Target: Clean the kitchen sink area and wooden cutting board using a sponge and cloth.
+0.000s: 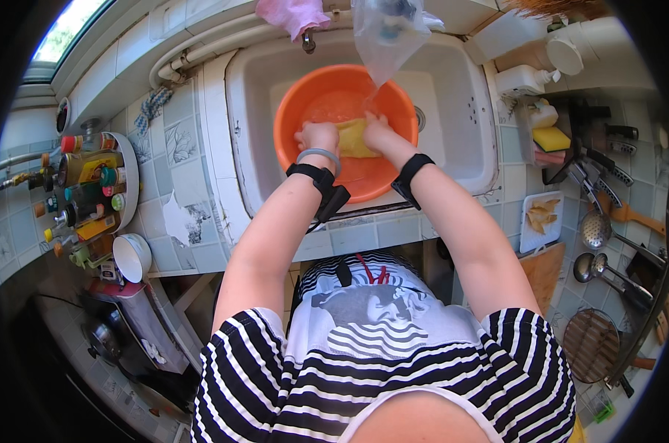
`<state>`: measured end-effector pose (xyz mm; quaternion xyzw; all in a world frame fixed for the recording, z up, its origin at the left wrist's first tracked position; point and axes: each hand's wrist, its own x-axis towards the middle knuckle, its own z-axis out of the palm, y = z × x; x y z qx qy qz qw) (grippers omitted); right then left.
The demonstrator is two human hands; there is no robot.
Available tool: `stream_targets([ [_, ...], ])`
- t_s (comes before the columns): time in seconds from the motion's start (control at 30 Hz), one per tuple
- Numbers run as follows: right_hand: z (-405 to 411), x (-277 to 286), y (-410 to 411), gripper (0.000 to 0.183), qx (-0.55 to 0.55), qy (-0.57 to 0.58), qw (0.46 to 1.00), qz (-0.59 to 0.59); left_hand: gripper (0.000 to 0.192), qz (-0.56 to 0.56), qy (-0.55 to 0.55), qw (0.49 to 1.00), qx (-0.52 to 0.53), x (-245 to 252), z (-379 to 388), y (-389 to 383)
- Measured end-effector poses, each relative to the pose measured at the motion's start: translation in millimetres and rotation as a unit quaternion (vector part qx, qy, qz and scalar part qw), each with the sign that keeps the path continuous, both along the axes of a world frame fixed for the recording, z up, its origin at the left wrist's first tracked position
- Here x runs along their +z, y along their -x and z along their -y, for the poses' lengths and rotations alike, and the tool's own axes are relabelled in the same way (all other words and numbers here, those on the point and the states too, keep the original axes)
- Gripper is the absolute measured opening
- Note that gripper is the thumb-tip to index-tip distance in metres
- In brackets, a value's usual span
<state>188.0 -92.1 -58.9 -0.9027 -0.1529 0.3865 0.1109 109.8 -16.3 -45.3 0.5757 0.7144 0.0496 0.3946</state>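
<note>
Both my hands are inside an orange plastic basin [293, 105] that stands in a white sink [450, 111]. My left hand [319, 138] grips one side of a wet yellow cloth [353, 138], and a grey bangle circles that wrist. The cloth's opposite side is in my right hand [377, 133]. Shallow water [334, 108] covers part of the basin floor around the cloth. Over the basin's far rim hangs a clear plastic bag [387, 41], its lower tip close to my right hand. My fingertips are partly hidden by the cloth and knuckles.
Beyond the sink are a tap [308, 41] and a pink cloth [295, 14]. Bottles crowd a white tray [126, 183] at left, near a white bowl [132, 257]. On the right are a yellow sponge [550, 139], a soap dispenser [520, 80], knives [606, 160] and a skimmer [595, 230].
</note>
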Motion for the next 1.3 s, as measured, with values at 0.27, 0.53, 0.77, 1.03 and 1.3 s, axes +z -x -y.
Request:
stream_targets([
  [0.27,-11,-15,11,0.056,0.078,-0.007,0.994,0.07,0.037,0.351,0.285,0.877,0.162,-58,-23,28],
  [0.53,-15,35,36,0.031,0.038,-0.205,0.973,-0.103,0.034,0.397,0.468,0.758,0.221,-9,-16,22],
  [0.77,0,43,38,0.029,-0.114,-0.333,0.925,0.144,0.024,0.55,0.517,0.642,0.136,-3,0,16],
  [1.03,-18,58,80,0.022,-0.117,-0.414,0.893,0.133,0.029,0.622,0.64,0.45,-0.011,8,-14,33],
  [1.3,-11,36,75,0.026,-0.213,-0.327,0.915,0.101,0.039,0.515,0.499,0.697,0.005,32,1,33],
])
